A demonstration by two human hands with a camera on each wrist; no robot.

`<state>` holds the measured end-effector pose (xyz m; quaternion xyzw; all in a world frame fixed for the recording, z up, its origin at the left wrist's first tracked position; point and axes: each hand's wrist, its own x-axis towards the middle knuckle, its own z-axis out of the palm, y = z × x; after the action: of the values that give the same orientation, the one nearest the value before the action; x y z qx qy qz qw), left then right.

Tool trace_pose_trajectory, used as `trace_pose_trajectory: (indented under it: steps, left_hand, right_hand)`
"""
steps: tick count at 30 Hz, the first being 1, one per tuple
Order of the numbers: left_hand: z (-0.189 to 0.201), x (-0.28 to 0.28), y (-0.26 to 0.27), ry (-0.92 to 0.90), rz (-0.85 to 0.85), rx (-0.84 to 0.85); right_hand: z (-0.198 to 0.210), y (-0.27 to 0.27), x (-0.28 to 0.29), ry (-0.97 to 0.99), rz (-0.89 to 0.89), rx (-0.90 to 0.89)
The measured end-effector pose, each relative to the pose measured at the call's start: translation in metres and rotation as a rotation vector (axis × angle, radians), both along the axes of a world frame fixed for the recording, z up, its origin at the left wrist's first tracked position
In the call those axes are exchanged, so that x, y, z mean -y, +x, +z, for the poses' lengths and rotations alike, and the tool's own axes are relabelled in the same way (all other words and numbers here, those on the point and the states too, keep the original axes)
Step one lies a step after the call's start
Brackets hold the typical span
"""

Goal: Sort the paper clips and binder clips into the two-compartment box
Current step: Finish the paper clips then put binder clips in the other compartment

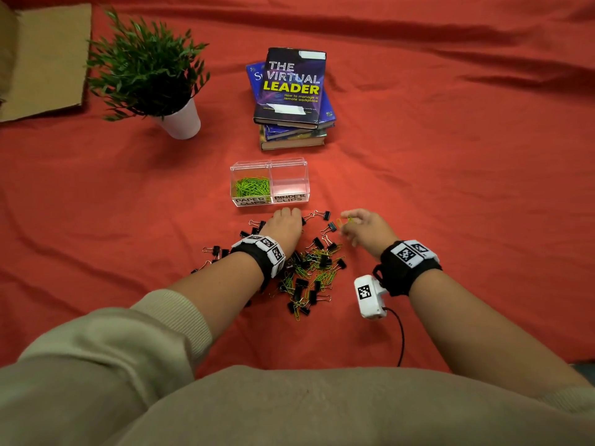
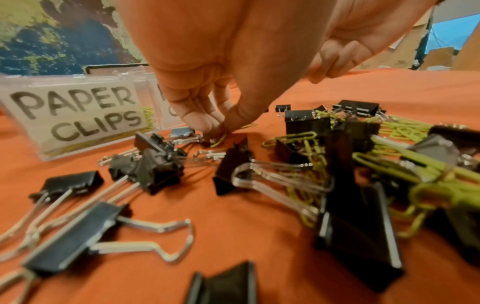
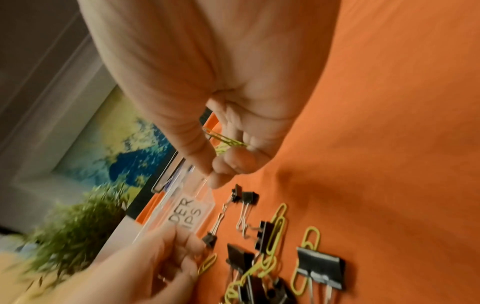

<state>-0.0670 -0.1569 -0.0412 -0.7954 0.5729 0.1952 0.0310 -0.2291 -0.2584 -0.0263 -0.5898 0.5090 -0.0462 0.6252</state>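
Observation:
A clear two-compartment box (image 1: 269, 201) stands on the red cloth; its left half, labelled PAPER CLIPS, holds green paper clips (image 1: 252, 185), and its right half, labelled BINDER CLIPS, has nothing in it. A mixed pile of black binder clips and green paper clips (image 1: 309, 272) lies in front of it. My left hand (image 1: 285, 222) is down at the pile's far edge, its fingertips (image 2: 207, 123) pinching a green paper clip (image 2: 221, 138) on the cloth. My right hand (image 1: 362, 225) hovers right of the pile and holds several green paper clips (image 3: 226, 140) in curled fingers.
A stack of books (image 1: 293, 98) sits behind the box and a potted plant (image 1: 151, 75) at the back left. A piece of cardboard (image 1: 42, 59) lies at the far left. Loose binder clips (image 1: 322, 215) are scattered between box and pile.

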Motion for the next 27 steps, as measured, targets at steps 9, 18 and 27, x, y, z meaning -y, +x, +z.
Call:
trace_pose_trajectory:
  steps: [9, 18, 27]
  left_hand:
    - [-0.009, -0.014, 0.015, -0.048, 0.077, 0.057]
    - [-0.002, -0.011, 0.013, -0.151, 0.109, -0.037]
    - [0.004, 0.001, 0.01, -0.106, 0.233, -0.343]
  right_hand:
    - [0.0, -0.015, 0.001, 0.289, -0.194, 0.145]
    - [-0.005, -0.02, 0.0, 0.322, -0.15, 0.175]
    - [-0.004, -0.013, -0.005, 0.234, -0.09, 0.055]
